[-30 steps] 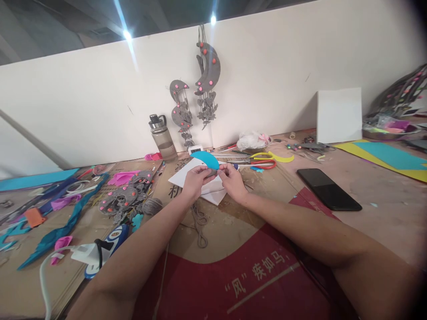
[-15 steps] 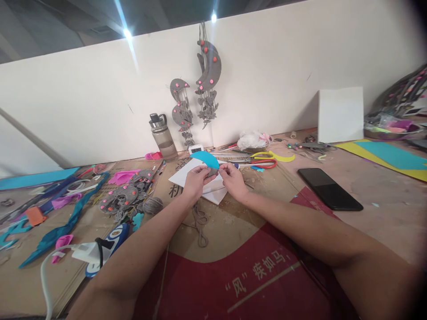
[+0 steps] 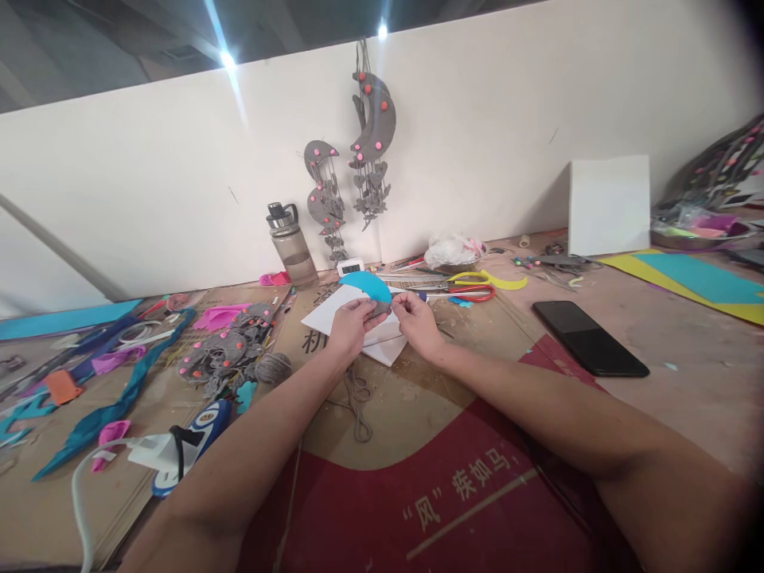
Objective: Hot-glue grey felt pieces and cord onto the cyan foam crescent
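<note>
Since the half-second-old frame I see little shift: the blue curved piece (image 3: 365,283) has tipped slightly, its far tip a touch further left, while both hands have kept their place. It sits above the white paper (image 3: 322,313), in front of the wearer, with a small grey layer (image 3: 380,308) against its near edge. The left hand (image 3: 351,325) is clamped on the blue piece and grey layer, thumb on the near face. The right hand (image 3: 419,322) has thumb and index brought together at the near right end; I cannot tell from here whether something thin is between them. To do this well, I'd keep the left pinch firm but low, close to where the right fingertips work, so that the free arc doesn't swing or crease, and judge the alignment of the two edges before pressing. I'd work in small moves, elbows steady. Nearer the wearer, a loose grey cord (image 3: 360,414) lies on the cardboard (image 3: 411,430), worth keeping clear of the wrists. Beyond the right hand lie the scissors (image 3: 442,289); to its right, well apart, the phone (image 3: 590,337).
</note>
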### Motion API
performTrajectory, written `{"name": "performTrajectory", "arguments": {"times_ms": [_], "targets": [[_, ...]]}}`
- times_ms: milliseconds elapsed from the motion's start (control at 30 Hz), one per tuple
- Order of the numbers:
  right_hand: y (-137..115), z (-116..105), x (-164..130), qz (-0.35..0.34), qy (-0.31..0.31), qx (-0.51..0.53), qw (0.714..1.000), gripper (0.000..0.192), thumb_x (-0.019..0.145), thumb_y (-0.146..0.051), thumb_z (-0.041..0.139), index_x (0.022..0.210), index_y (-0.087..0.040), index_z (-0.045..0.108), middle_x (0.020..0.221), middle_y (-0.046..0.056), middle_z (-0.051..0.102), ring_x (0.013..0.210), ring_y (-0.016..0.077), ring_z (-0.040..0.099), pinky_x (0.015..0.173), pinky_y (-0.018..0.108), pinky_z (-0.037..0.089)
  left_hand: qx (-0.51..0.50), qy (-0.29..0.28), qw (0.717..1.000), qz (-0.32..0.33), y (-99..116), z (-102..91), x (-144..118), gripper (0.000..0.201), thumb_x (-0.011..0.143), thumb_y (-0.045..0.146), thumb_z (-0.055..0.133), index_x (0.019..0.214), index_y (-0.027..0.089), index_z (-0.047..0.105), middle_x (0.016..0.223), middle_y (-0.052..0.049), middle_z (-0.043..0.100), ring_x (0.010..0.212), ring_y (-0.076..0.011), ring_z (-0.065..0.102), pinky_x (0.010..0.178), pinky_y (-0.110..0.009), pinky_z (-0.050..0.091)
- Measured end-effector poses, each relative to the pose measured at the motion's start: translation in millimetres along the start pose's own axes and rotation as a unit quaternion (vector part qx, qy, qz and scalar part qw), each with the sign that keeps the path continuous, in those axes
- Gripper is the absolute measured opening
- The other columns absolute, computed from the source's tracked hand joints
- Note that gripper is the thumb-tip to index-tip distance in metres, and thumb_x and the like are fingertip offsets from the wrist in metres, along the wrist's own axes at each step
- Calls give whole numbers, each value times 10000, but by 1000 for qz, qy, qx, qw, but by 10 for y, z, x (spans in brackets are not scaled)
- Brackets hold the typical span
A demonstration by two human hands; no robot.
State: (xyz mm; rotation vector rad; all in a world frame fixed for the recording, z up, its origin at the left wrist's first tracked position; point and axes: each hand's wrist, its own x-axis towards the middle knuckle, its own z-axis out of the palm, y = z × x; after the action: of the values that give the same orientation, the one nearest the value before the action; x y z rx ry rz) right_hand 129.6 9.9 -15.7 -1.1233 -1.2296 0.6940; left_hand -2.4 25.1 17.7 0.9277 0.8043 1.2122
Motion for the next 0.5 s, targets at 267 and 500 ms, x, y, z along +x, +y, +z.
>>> {"name": "performTrajectory", "arguments": {"times_ms": [267,500], "targets": [[28,6,11,-1,-13,12,1000,164,787,-374,518,781,-212,546,604,-44,509,496,97,384,496,243,333,-9,-12,1000,-11,-27,-48,36,49,727,96,664,702,101,622,725,-55,692,710,-122,674,869,-348,563],[26,23,16,18,-29,41,999,196,779,-408,543,771,-212,549,577,-52,497,454,84,346,470,244,312,-18,-2,999,-31,-16,-51,48,48,727,76,619,689,107,620,698,-43,685,676,-109,662,819,-310,574]]}}
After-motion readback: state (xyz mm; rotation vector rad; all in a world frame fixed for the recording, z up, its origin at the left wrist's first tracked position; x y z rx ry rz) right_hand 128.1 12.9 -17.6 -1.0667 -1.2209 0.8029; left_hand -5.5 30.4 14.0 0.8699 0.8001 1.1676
